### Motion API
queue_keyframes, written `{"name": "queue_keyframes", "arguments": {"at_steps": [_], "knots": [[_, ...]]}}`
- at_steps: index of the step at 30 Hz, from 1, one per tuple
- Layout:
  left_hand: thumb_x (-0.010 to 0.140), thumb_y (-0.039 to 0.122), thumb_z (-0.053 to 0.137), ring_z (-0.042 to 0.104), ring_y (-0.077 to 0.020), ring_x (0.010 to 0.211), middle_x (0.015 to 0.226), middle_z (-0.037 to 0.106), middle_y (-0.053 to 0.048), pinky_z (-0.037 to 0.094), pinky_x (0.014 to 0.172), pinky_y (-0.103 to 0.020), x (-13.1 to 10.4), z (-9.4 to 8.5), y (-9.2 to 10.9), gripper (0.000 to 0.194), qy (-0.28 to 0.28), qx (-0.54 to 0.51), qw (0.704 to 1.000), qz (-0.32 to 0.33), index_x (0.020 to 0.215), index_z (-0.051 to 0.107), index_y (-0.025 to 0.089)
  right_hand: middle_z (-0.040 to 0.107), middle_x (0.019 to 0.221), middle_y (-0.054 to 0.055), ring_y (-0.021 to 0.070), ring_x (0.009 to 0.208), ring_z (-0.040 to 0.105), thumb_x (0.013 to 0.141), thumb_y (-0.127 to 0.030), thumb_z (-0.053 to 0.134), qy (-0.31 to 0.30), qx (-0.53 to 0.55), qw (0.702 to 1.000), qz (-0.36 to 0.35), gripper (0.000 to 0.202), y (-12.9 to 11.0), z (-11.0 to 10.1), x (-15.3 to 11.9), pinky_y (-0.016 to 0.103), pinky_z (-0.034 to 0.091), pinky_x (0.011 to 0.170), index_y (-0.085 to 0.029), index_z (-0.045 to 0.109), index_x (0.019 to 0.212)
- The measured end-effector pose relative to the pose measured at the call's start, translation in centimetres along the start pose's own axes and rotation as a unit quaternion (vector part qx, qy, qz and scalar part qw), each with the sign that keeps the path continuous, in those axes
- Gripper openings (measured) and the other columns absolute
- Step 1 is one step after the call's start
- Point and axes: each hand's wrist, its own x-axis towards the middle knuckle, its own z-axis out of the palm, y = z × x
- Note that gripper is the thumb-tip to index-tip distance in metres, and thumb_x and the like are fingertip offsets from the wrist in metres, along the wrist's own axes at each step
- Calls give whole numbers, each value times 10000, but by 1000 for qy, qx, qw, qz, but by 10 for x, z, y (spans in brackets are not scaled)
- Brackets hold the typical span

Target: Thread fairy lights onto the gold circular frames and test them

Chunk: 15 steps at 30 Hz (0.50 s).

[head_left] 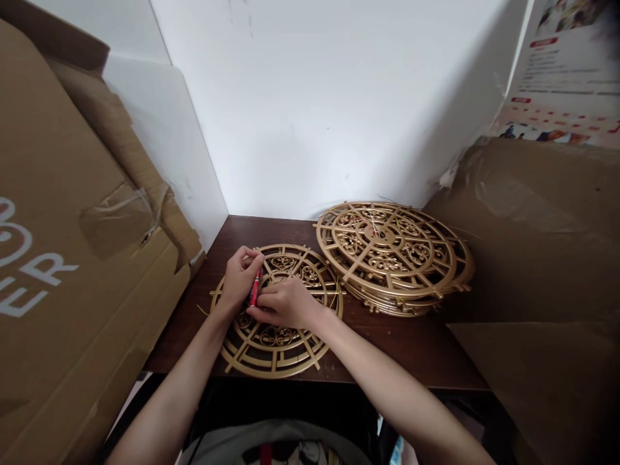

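A round gold openwork panel (274, 372) lies flat on the dark brown table in front of me. Over its left part, my left hand (241, 276) is closed, with thumb and fingertips pinched together near the top end of a small red tube (255, 290). My right hand (289, 303) is closed too, its fingers curled against the tube's lower end, above the middle of the panel. Whatever the left fingertips pinch is too small to make out. Thin gold wires stick out at the panel's left and right edges.
Several similar gold panels (387, 294) are stacked at the back right of the table (411, 352). Large cardboard boxes stand on the left (72, 213) and right (527, 232). A white wall (329, 116) rises behind the table.
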Motion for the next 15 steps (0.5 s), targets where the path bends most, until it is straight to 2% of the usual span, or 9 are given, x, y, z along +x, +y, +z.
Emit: {"name": "queue_keyframes", "arguments": {"at_steps": [6,15], "knots": [[669,361,685,432,-81,439,510,506,59,312,436,-187,-1,1,-1,257,16,-6,1000,8,695,501,182,638,579,-7,95,520,538,947,-413,486,-6,-6,1000,-2,449,-1,-2,0,252,296,525,-180,623,589],[711,339,661,440,-85,470,542,501,59,322,455,-191,-1,-1,-4,229,9,16,1000,19,706,490,186,612,540,-6,95,492,505,932,-361,490,11,1,1000,-13,437,-1,0,0,244,293,514,-181,586,546]]}}
